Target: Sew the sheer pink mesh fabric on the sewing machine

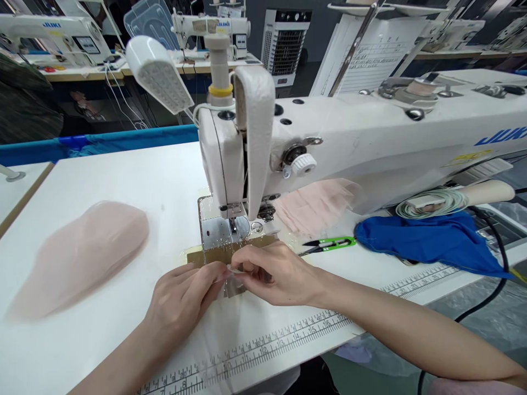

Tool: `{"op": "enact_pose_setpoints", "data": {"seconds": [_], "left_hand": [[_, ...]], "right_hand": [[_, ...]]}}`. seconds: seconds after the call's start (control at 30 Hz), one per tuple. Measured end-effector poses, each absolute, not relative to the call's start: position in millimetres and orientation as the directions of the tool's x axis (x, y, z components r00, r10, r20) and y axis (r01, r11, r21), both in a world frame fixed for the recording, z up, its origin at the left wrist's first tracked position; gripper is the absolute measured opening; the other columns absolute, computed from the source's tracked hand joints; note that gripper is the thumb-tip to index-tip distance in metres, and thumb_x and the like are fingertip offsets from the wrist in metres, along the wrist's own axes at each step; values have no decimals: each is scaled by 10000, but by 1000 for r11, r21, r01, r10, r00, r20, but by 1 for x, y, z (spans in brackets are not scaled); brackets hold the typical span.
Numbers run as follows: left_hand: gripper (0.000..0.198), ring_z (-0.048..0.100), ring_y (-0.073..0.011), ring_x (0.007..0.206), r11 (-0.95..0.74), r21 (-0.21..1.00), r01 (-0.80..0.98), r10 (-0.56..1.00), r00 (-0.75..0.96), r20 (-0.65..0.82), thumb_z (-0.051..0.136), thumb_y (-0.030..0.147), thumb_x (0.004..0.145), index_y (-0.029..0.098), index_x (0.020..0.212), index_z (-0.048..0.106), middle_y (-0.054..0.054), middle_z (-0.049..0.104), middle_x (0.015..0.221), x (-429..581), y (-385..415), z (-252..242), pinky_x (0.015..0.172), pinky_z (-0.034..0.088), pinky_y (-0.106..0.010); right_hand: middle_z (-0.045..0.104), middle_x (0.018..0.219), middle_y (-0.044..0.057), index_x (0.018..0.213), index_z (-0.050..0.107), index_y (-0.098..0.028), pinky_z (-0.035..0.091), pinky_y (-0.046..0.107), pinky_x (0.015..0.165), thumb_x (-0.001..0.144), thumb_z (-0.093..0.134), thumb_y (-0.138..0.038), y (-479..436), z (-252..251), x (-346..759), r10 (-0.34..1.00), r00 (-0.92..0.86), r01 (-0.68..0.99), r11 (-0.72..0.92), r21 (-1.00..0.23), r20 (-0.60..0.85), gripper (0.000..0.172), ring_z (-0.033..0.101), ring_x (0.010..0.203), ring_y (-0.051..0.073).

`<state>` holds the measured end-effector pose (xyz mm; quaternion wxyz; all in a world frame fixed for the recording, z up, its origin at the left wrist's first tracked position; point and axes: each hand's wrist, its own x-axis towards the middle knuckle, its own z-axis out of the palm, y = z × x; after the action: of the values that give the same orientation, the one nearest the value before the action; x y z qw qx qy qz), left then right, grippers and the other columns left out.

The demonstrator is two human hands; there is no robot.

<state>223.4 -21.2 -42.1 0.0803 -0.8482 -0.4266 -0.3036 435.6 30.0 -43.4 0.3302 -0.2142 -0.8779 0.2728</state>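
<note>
My left hand (pixel 185 299) and my right hand (pixel 275 274) meet fingertip to fingertip just in front of the white sewing machine's needle plate (pixel 218 227). Both pinch a small sheer, almost transparent fabric piece (pixel 233 271) between thumb and fingers. Under them lies a brown cardboard strip (pixel 206 255) taped to the table. The presser foot and needle (pixel 234 222) stand a little beyond the fingers.
A pile of pale pink sheer pieces (pixel 78 258) lies at the left, more pink pieces (pixel 313 206) under the machine arm. Green thread snips (pixel 329 244), blue cloth (pixel 432 241) and coiled elastic (pixel 432 203) sit at the right. A printed ruler (pixel 288 334) runs along the table's front edge.
</note>
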Motion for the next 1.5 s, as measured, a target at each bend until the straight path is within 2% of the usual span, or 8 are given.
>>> {"op": "enact_pose_setpoints", "data": {"seconds": [0.17,0.3,0.5,0.7,0.8,1.07,1.27,1.5], "left_hand": [[56,595,-94,503,-636,116,763,659,459,595,529,204,946,204,920,579,36,689,666,222,-22,-41,497,423,-210],[35,562,-86,479,-660,125,741,648,477,593,538,188,939,197,948,570,44,669,645,221,-21,-42,491,417,-213],[137,599,-93,511,-716,127,687,610,527,592,551,136,925,153,1060,543,13,707,714,223,-22,-40,545,473,-219],[172,640,-84,516,-657,264,706,701,444,559,454,238,989,167,1113,549,27,726,718,230,-23,-34,512,489,-176],[221,670,-95,557,-690,251,679,670,469,576,473,194,974,176,1180,551,27,741,730,231,-24,-33,542,511,-180],[128,613,-74,457,-654,262,709,693,423,583,457,191,965,204,885,556,50,714,664,237,-25,-26,471,460,-160],[118,653,-93,520,-672,257,694,693,469,547,462,203,970,185,931,573,27,730,704,232,-24,-31,496,478,-172],[166,650,-85,525,-615,367,698,763,408,501,491,298,971,200,941,622,33,734,714,234,-26,-31,511,489,-170]], "right_hand": [[519,589,-87,1001,558,-175,416,161,468,869,480,-112,30,-43,435,530,-701,201,789,-581,477,166,479,475,55],[657,686,-48,969,584,-168,448,170,483,905,468,-109,31,-41,434,479,-680,179,842,-508,554,146,549,522,57],[624,569,-58,865,634,-153,415,187,435,926,571,-133,36,-40,437,246,-576,255,960,-114,780,90,543,482,56],[506,482,-81,733,684,-139,325,200,360,818,699,-94,34,-31,441,-41,-623,229,945,232,781,97,416,437,42],[495,493,-75,707,679,-142,326,199,362,807,706,-95,33,-29,441,-63,-623,219,943,251,780,114,413,445,44],[463,484,-87,710,662,-149,305,185,346,817,696,-86,34,-29,441,-55,-609,237,939,248,791,129,388,427,33],[480,487,-87,691,670,-160,313,180,350,808,702,-99,33,-31,440,-81,-595,233,935,268,800,136,384,441,30],[465,485,-91,703,652,-176,311,194,355,838,662,-90,31,-30,442,-92,-621,219,933,285,778,160,376,427,39]]}}
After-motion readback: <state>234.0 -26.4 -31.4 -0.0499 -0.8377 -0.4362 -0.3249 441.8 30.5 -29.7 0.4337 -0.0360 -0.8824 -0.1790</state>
